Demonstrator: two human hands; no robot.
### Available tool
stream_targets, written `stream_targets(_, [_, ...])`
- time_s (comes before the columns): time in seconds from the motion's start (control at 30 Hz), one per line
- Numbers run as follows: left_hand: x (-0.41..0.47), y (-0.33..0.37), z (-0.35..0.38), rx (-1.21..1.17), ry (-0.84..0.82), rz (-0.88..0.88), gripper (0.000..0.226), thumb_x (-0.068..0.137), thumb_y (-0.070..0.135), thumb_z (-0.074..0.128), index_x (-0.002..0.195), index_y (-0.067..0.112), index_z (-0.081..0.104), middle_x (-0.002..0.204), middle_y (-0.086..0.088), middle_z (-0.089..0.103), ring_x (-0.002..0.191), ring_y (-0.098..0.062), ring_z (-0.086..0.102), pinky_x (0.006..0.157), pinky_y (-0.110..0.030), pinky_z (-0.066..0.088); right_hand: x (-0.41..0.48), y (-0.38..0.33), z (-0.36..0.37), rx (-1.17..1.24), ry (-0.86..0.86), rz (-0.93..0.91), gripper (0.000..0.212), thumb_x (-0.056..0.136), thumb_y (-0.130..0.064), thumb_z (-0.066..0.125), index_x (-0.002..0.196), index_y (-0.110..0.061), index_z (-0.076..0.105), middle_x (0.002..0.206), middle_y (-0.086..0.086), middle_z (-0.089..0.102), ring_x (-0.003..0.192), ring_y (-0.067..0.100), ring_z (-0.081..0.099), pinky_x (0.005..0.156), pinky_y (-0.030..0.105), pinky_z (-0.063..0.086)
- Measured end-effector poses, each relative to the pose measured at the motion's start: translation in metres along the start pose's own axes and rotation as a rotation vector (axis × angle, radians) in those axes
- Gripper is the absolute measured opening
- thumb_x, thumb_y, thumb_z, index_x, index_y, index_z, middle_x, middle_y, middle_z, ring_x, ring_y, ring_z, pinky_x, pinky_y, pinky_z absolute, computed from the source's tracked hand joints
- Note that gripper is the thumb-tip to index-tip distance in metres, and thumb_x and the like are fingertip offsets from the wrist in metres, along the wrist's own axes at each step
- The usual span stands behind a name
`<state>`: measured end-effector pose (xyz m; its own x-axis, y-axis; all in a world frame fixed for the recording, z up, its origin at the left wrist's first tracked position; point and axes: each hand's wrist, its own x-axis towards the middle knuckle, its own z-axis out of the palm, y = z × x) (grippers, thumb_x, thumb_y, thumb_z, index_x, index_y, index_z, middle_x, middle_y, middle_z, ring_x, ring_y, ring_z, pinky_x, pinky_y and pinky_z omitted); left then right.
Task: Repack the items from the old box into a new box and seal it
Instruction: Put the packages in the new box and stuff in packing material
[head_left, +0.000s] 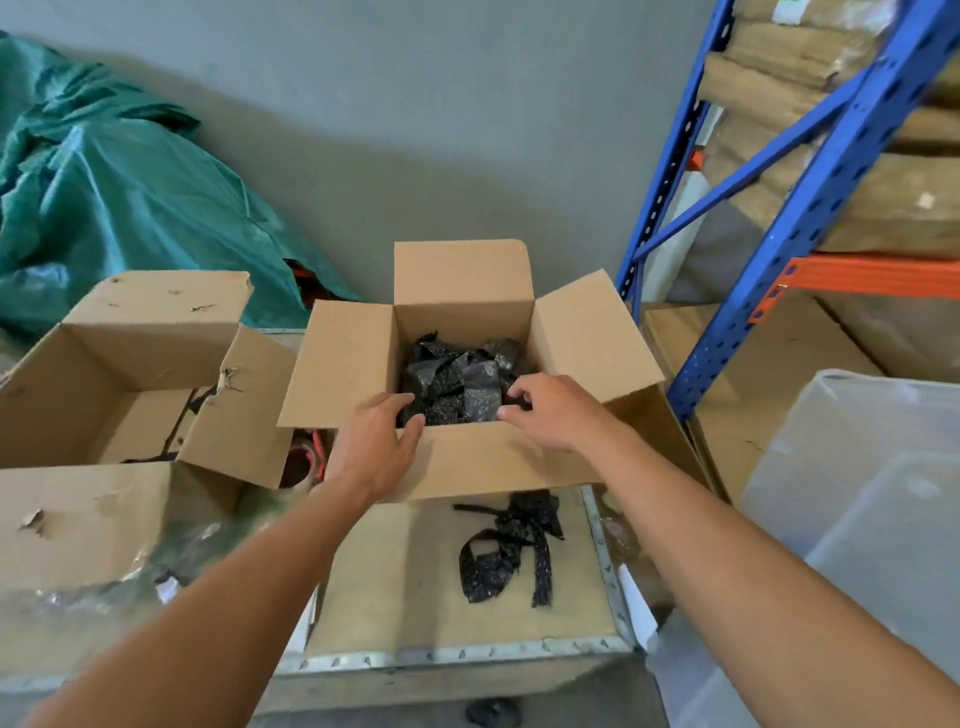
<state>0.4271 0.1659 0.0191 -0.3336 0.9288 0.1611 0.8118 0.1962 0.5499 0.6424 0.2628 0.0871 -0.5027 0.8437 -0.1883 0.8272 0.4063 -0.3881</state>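
- The new box (467, 457) sits at the centre of the view on a wooden crate (415, 587) with metal edging, all four flaps standing or splayed open: far flap at 12 o'clock upright, side flaps at 9 and 3 o'clock, near flap folded toward the person.
- Inside it lies a heap of black patterned plastic bags (457, 379), filling the lower part of the cavity; how deep the pile goes cannot be told.
- The old box (130, 374), torn and dented, stands at 9 o'clock of the new one and looks nearly emptied, though a dark scrap shows low at its inner corner.
- One more black patterned bag (511, 545) lies on the crate at 6 o'clock of the new box, outside it; it likely still needs to go in before sealing.
- The left hand (379, 441) rests on the near wall at about 7 o'clock of the opening, fingers loosely spread, fingertips just reaching the bags, gripping nothing.
- The right hand (550, 410) hovers over the near-right corner at about 5 o'clock, fingers curled and partly apart, touching or just above the bags; whether it pinches any cannot be told.
- To do this step well, I judge: press the heap down evenly with flat palms so nothing rides above the rim, gather the stray bag, then fold the short flaps before the long ones.
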Motion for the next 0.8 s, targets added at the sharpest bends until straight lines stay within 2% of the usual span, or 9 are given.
stream_targets(0.17, [-0.094,0.015,0.012,-0.058,0.106,0.252,0.015,0.097,0.033,0.060,0.093,0.019,0.062,0.091,0.007,0.058,0.088,-0.014,0.055,0.075,-0.029,0.046,-0.090,0.005,0.021,0.039,0.101,0.008,0.023,0.097,-0.042,0.060,0.090,-0.021,0.067,0.094,-0.005,0.069,0.084,0.017,0.065,0.076,0.045,0.057])
stream_targets(0.23, [-0.121,0.010,0.033,-0.016,0.036,0.319,0.020,0.096,0.037,0.058,0.086,0.020,0.058,0.083,0.008,0.055,0.079,-0.013,0.054,0.067,-0.029,0.045,-0.116,0.014,0.036,0.043,0.132,0.012,0.022,0.095,-0.039,0.061,0.081,-0.023,0.062,0.086,-0.007,0.066,0.078,0.014,0.063,0.072,0.045,0.057])
stream_targets(0.3, [-0.134,0.001,0.057,0.042,-0.090,0.335,0.026,0.095,0.046,0.050,0.089,0.021,0.057,0.084,0.007,0.058,0.081,-0.016,0.057,0.069,-0.034,0.050,-0.130,0.027,0.055,0.033,0.117,0.027,0.020,0.095,-0.037,0.061,0.080,-0.024,0.062,0.082,-0.008,0.066,0.075,0.014,0.062,0.069,0.044,0.057])
stream_targets(0.4, [-0.134,-0.001,0.090,0.168,-0.269,0.277,0.037,0.095,0.051,0.054,0.116,0.022,0.057,0.111,0.001,0.065,0.103,-0.021,0.061,0.081,-0.033,0.052,-0.129,0.056,0.089,0.003,0.047,0.058,0.014,0.096,-0.035,0.060,0.101,-0.024,0.067,0.091,-0.009,0.067,0.080,0.013,0.063,0.072,0.041,0.057])
stream_targets(0.47, [-0.123,-0.001,0.108,0.223,-0.353,0.227,0.061,0.092,0.054,0.060,0.142,0.024,0.043,0.137,-0.002,0.056,0.121,-0.024,0.057,0.092,-0.037,0.053,-0.116,0.074,0.113,-0.011,-0.028,0.078,0.033,0.097,-0.034,0.060,0.129,-0.023,0.061,0.112,-0.005,0.067,0.094,0.014,0.064,0.077,0.035,0.054])
stream_targets(0.53, [-0.106,-0.003,0.130,0.276,-0.434,0.200,0.089,0.087,0.059,0.064,0.157,0.025,0.021,0.158,-0.004,0.037,0.138,-0.027,0.045,0.107,-0.041,0.046,-0.091,0.091,0.137,0.011,-0.124,0.084,0.060,0.095,-0.027,0.065,0.150,-0.022,0.043,0.145,0.004,0.053,0.127,0.023,0.055,0.097,0.039,0.049])
stream_targets(0.63, [-0.078,-0.011,0.160,0.379,-0.553,0.250,0.113,0.083,0.065,0.065,0.160,0.029,-0.009,0.170,-0.004,0.000,0.155,-0.027,0.011,0.124,-0.041,0.021,-0.049,0.113,0.164,-0.022,-0.270,0.094,0.100,0.085,-0.018,0.074,0.163,-0.029,0.012,0.169,0.004,0.014,0.153,0.028,0.021,0.118,0.045,0.033])
stream_targets(0.7, [-0.064,-0.016,0.179,0.419,-0.625,0.287,0.113,0.085,0.065,0.063,0.158,0.034,-0.019,0.169,-0.002,-0.015,0.156,-0.024,-0.004,0.127,-0.041,0.009,-0.023,0.123,0.177,-0.048,-0.358,0.100,0.109,0.084,-0.013,0.072,0.162,-0.038,0.000,0.171,-0.004,-0.009,0.157,0.026,0.004,0.122,0.048,0.028])
stream_targets(0.8, [-0.054,-0.024,0.197,0.434,-0.659,0.322,0.100,0.089,0.060,0.060,0.160,0.036,-0.006,0.170,-0.001,-0.006,0.156,-0.026,0.000,0.126,-0.044,0.013,0.003,0.129,0.186,-0.062,-0.429,0.068,0.102,0.086,-0.004,0.060,0.160,-0.048,0.005,0.170,-0.010,-0.012,0.157,0.026,0.005,0.119,0.045,0.035])
